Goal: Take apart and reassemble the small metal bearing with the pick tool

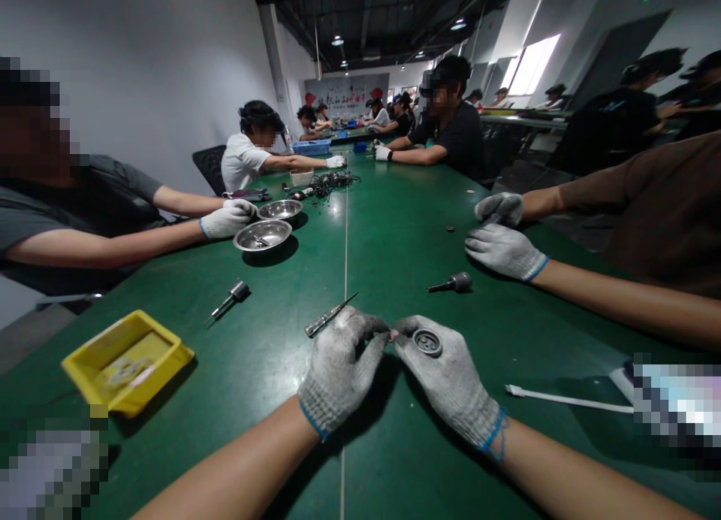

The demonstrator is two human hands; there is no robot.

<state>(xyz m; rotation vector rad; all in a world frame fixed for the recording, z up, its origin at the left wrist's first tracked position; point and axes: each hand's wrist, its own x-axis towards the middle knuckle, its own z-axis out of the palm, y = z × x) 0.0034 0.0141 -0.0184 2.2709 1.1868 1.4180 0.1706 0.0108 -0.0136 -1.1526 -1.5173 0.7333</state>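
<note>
Head view: both grips (pixel 342 366) (pixel 449 370) pinch a tiny piece (pixel 393 335).

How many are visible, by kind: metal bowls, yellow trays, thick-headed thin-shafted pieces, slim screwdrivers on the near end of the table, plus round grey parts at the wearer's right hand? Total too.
Metal bowls: 2
Yellow tray: 1
Thick-headed thin-shafted pieces: 2
Slim screwdriver: 1
Round grey part at the right hand: 1
Total: 7
</note>
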